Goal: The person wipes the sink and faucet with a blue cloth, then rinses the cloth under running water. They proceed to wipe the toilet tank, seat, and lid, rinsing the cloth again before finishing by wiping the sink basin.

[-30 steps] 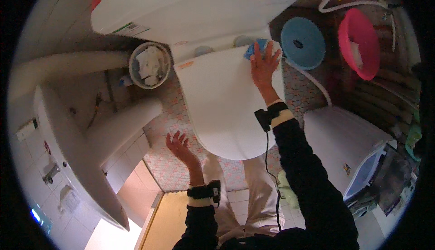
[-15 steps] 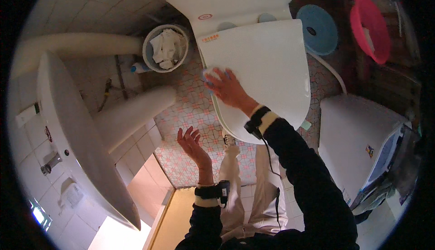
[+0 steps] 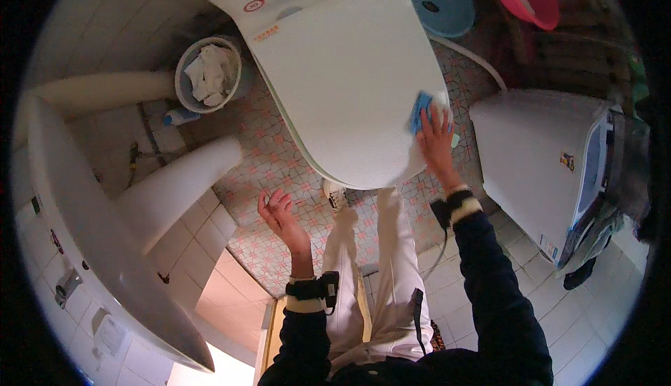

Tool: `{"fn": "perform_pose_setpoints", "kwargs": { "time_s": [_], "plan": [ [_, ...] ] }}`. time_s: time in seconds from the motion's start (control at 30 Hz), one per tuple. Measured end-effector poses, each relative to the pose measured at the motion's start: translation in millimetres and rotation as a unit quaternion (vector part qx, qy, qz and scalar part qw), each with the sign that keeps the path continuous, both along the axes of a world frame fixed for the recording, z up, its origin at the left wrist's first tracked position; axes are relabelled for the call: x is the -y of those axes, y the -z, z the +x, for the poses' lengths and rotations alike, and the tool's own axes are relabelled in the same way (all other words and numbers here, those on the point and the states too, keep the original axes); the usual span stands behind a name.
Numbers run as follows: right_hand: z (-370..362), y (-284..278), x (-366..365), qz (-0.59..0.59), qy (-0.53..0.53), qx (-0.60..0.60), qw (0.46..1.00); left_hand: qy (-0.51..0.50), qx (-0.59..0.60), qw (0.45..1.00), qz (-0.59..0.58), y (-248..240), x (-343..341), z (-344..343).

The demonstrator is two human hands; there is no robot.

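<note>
The closed white toilet lid [image 3: 342, 85] fills the upper middle. My right hand [image 3: 437, 141] lies at the lid's right edge, its fingers pressing a folded blue cloth [image 3: 421, 112] against the surface. Whether it is cloth or a thin sponge is hard to make out. My left hand [image 3: 281, 219] hangs in the air over the tiled floor, left of my legs, fingers loosely bent and apart, with nothing in it.
A bin [image 3: 180, 71] with crumpled white paper stands left of the toilet, beside a small bottle [image 3: 182, 116]. The washbasin [image 3: 105, 246] is at left. A blue basin [image 3: 451, 8], a pink basin [image 3: 545, 5] and a white washing machine [image 3: 535, 155] line the right.
My right hand has swept with the blue cloth from the lid's left edge across to its right edge. The view has shifted; my left hand stays raised in the air.
</note>
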State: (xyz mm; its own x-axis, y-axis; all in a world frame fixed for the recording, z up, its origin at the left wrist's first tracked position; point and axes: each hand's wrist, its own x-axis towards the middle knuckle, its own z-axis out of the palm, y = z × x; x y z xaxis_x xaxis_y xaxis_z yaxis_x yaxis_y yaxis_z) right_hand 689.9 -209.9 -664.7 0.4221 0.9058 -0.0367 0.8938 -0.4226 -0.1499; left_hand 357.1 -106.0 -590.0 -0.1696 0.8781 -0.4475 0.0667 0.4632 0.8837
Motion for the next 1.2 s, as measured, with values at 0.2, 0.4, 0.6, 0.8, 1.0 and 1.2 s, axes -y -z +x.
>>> {"fn": "perform_pose_setpoints", "kwargs": {
  "time_s": [0.2, 0.4, 0.6, 0.8, 1.0, 1.2],
  "plan": [
    [-64.8, 19.7, -116.0, 0.039, -0.048, 0.090, 0.994, 0.029, 0.002, 1.000, 0.000, 3.6, 10.7, 2.0],
    [-132.1, -6.9, -113.1, 0.143, -0.299, -0.149, 0.932, 0.070, -0.029, 0.997, 0.017, 0.8, 19.0, 25.6],
    [13.5, 7.5, -118.6, 0.104, 0.003, 0.072, 0.992, 0.107, -0.046, 0.993, 0.035, 6.5, 25.8, 37.7],
    [9.2, 0.4, 14.3, 0.063, -0.031, -0.067, 0.995, 0.114, -0.060, 0.991, 0.030, 2.4, 46.0, 67.5],
    [14.6, -27.1, 129.6, 0.225, 0.369, -0.863, 0.262, 0.236, -0.019, 0.972, -0.002, -15.9, 87.4, 130.7],
    [20.7, -32.3, 164.7, 0.260, 0.369, -0.892, 0.006, 0.255, -0.015, 0.967, 0.004, -26.8, 104.6, 159.2]
  ]
}}
